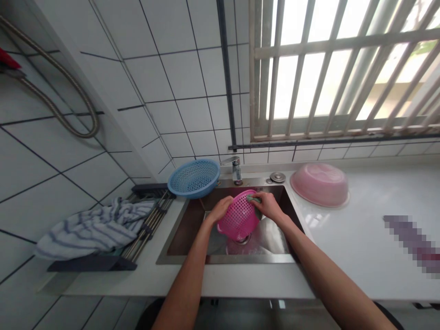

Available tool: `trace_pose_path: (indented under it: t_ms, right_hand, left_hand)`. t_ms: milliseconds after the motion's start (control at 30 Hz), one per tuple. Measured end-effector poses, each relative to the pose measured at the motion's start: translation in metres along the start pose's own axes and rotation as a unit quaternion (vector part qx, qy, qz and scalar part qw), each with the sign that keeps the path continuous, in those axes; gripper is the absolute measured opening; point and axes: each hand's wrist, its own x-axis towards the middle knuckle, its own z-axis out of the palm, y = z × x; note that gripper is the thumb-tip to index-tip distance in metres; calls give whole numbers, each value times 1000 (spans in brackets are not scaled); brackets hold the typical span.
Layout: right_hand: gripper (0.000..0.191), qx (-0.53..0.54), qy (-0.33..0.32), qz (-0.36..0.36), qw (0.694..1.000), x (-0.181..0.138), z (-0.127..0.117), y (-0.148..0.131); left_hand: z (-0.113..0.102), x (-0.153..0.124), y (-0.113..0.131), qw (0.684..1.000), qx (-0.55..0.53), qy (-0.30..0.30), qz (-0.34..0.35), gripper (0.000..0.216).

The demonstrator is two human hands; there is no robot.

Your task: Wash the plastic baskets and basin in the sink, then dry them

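A bright pink plastic colander (237, 219) is tilted on its side inside the steel sink (178, 238). Its left rim is in the grip of my left hand (221, 209), whose fingertips are partly hidden behind it. My right hand (270, 205) is closed on a small green scrubbing pad (253, 199), pressed against the colander's upper right rim. Most of the pad lies under the fingers. Below the colander, the drain (244, 239) shows in the sink floor, with a pink reflection around it.
Behind the sink stands a chrome faucet (236, 169), with a drain cover (277, 177) to its right. A blue basket (195, 178) rests at the back left corner. A striped towel (92, 229) lies on a folding rack (151, 229). An upturned pink basin (320, 184) sits on the right counter.
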Motion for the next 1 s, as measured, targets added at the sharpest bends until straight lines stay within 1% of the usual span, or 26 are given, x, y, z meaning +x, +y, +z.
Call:
trace_pose_path:
  t_ms: [100,267,333,467,533,633,700,767,867,933,1000]
  right_hand:
    - [19,9,-5,-30,1000,-4,7,-13]
    - [17,17,-6,-72,997,-9,14,-32]
    - [17,40,-28,-102,994,-11,16,-37]
    - [18,60,-89,-156,982,-12,16,-40]
    - [17,45,-81,-150,984,-9,13,-33]
    - [16,4,-19,-93,995,-4,7,-18]
    - [17,1,5,-68,998,-4,6,-13]
    - [17,31,-6,-82,996,-6,9,-18]
    - [18,71,-68,-149,984,-12,18,-35]
    - [18,69,-97,-175,977,-15,22,-44]
    - [17,56,-80,-163,982,-14,20,-43]
  left_hand:
    - [-1,-2,5,1000,28,11,-5,40]
    - [8,0,4,997,42,36,-56,59]
    - [9,0,4,996,47,41,-63,61]
    - [8,-1,7,997,44,40,-48,60]
    - [8,-2,8,997,45,31,-51,62]
    - [9,-3,9,998,46,6,-50,64]
    - [10,-3,8,998,50,0,-44,64]
    - [11,-3,6,998,58,8,-38,64]
    - [11,-2,2,997,65,25,-32,63]
    - [11,-1,-1,997,59,43,-31,61]
    - [12,1,-3,996,35,68,-34,61]
